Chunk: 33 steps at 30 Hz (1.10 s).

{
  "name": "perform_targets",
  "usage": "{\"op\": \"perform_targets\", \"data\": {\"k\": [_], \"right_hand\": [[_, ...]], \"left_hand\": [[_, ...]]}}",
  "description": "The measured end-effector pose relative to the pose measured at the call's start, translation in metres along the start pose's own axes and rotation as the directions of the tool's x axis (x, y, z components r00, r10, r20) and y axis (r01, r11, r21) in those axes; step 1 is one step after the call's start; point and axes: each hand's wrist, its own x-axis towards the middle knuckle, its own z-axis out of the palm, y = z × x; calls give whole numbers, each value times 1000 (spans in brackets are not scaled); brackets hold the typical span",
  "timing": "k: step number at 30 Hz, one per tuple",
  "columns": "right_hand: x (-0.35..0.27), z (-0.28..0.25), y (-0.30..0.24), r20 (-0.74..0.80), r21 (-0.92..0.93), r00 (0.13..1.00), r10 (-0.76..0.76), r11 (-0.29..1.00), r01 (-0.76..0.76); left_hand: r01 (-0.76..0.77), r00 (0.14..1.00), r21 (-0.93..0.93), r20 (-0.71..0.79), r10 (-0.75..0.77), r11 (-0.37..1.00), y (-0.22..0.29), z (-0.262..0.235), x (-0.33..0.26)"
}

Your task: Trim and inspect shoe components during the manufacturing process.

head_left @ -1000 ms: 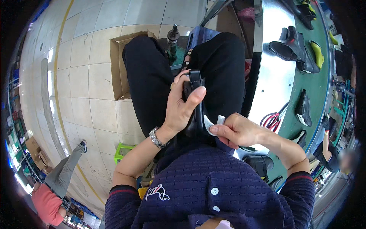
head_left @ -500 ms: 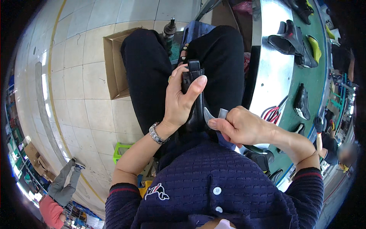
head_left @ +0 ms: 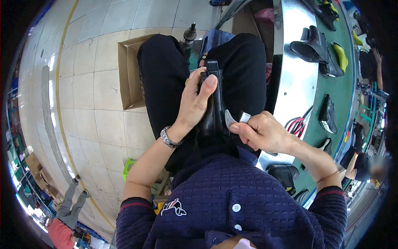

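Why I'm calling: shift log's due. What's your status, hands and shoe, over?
Left hand grips black leather shoe. Right hand holds curved-tipped metal tool; tip beside shoe, contact unclear. Cardboard box left of legs, out of the way.

- Place: a shoemaking workshop or factory.
- Right of frame: long green surface [head_left: 335,89] bears black shoes [head_left: 327,114]; metal ledge [head_left: 292,79] runs alongside.
- Left: tiled floor [head_left: 85,124] carries a yellow line [head_left: 57,79].
- Far left: racks [head_left: 23,182] and cartons [head_left: 36,166].
- Far right: another person [head_left: 362,162] near the green surface.
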Motion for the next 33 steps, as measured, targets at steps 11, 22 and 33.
{"op": "perform_targets", "data": {"k": [11,22,33], "right_hand": [[13,-9,-4,360,275,924,134,931,-242],[20,-18,-24,323,176,909,265,926,-333],[8,2,-14,-217,-409,971,-100,912,3]], "left_hand": [[-23,999,8,-25,24,1000,1,8,-13],[27,994,47,-105,-22,999,11,11,1],[50,998,-57,-38,-52,997,15,13,18]]}}
